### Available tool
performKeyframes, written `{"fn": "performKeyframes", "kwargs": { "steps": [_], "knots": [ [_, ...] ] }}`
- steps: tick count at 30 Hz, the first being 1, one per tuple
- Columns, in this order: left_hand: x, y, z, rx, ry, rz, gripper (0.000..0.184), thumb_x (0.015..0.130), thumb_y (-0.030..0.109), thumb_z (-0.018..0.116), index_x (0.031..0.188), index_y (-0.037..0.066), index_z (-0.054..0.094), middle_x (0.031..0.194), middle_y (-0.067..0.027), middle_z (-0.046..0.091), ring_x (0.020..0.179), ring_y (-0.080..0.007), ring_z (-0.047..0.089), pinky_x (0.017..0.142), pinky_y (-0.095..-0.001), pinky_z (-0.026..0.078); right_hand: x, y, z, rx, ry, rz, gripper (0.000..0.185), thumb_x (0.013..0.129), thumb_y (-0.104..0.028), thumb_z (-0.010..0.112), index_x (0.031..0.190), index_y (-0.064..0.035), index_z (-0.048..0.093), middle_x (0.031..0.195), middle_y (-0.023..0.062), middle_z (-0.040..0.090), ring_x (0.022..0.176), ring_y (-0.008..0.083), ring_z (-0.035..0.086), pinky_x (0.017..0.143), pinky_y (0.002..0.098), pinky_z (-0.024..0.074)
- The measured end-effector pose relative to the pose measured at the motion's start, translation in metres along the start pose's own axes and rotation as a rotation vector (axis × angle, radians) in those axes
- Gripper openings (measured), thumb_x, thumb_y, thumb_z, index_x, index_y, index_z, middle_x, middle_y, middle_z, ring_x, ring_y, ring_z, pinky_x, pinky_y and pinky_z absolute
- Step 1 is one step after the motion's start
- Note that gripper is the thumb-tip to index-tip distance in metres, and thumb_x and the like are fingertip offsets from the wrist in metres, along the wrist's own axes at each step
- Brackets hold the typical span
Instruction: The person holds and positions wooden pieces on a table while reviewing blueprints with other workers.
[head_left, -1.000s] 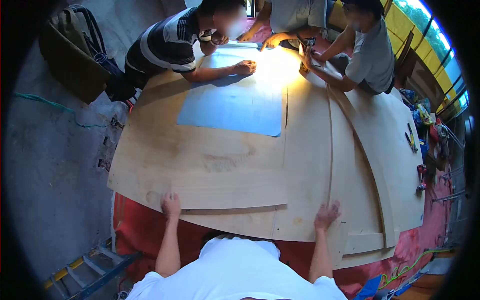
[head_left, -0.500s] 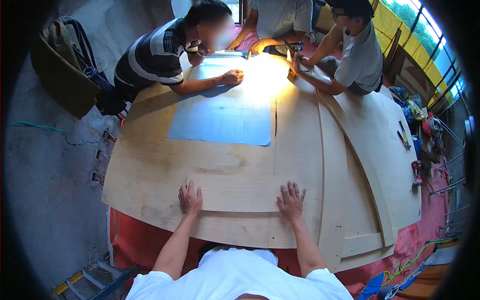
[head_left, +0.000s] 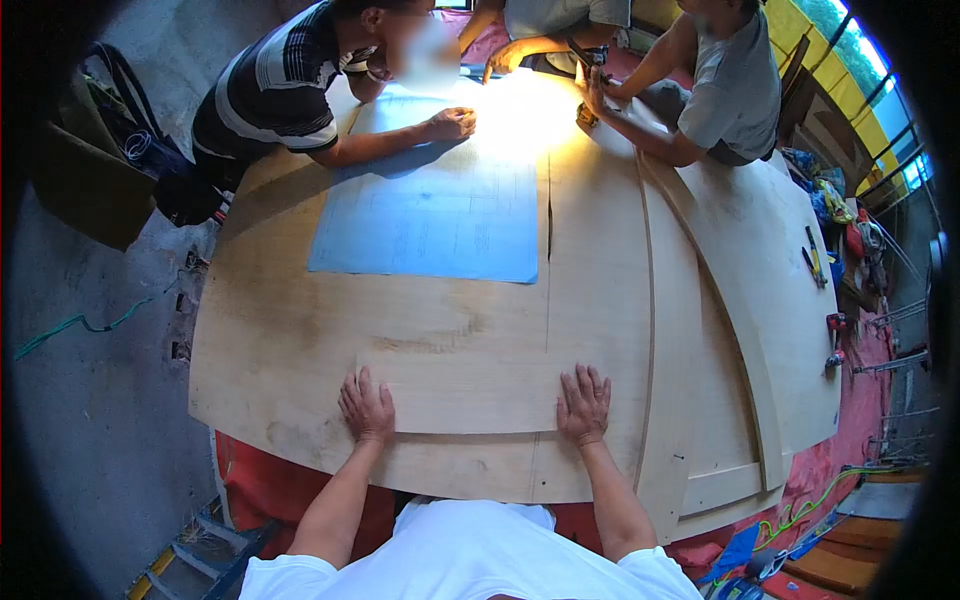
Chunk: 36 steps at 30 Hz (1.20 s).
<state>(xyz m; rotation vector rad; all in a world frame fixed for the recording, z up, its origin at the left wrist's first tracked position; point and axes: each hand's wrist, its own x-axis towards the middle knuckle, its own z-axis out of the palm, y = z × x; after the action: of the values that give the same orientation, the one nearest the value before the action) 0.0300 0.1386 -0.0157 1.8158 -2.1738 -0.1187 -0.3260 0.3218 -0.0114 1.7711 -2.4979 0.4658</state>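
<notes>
Both my hands rest flat at the near end of the pale plywood [head_left: 450, 315]. My left hand [head_left: 367, 407] lies with fingers spread at the left corner of a long plywood strip [head_left: 470, 400]. At the strip's right end, my right hand [head_left: 584, 405] is pressed down with its fingers stretched forward. Neither one holds anything. Farther ahead, a large paper sheet with faint line drawings [head_left: 430, 220] lies on the plywood, apart from my hands.
A person in a striped shirt [head_left: 270, 90] leans over the sheet; two others stand at the far side under a bright light. Long wooden strips [head_left: 672, 400] run along the right. Pliers [head_left: 814, 258] and a red tool [head_left: 836, 322] lie at the right edge. A stepladder [head_left: 205, 555] stands lower left.
My left hand has shifted slightly left with its fingers more spread. My right hand stays about where it was. The view has tilted a little, and the striped-shirt person's hand appears farther left.
</notes>
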Motion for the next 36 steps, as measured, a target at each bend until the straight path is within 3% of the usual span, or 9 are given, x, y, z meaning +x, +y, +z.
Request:
{"fn": "performKeyframes", "kwargs": {
  "steps": [14,23,36],
  "knots": [
    [-0.004,-0.004,0.005,-0.006,0.023,0.017,0.054,0.088,0.029,0.058,0.136,0.009,0.045,0.131,-0.0217,0.045,0.122,-0.0391,0.044,0.104,-0.0523,0.034,-0.004,0.002,0.005,0.002,0.013,0.014,0.046,0.085,-0.029,0.058,0.129,-0.0188,0.057,0.143,0.0097,0.047,0.137,0.0317,0.039,0.111,0.0643,0.0232],
    [-0.004,-0.008,0.009,0.016,0.048,0.037,0.054,0.087,0.029,0.058,0.135,0.009,0.045,0.128,-0.0214,0.046,0.120,-0.0387,0.045,0.102,-0.0514,0.035,-0.003,-0.004,0.000,0.001,-0.001,0.046,0.048,0.084,-0.025,0.058,0.132,-0.0184,0.057,0.146,0.0081,0.046,0.139,0.0311,0.037,0.113,0.0596,0.0233],
    [-0.003,-0.004,0.003,0.001,0.009,0.006,0.053,0.089,0.030,0.058,0.136,0.010,0.046,0.131,-0.0197,0.047,0.123,-0.0375,0.044,0.101,-0.0499,0.036,-0.005,0.002,0.007,0.006,-0.017,0.036,0.050,0.085,-0.030,0.059,0.134,-0.0206,0.054,0.148,0.0083,0.044,0.140,0.0309,0.035,0.112,0.0617,0.0230]
  ]
}}
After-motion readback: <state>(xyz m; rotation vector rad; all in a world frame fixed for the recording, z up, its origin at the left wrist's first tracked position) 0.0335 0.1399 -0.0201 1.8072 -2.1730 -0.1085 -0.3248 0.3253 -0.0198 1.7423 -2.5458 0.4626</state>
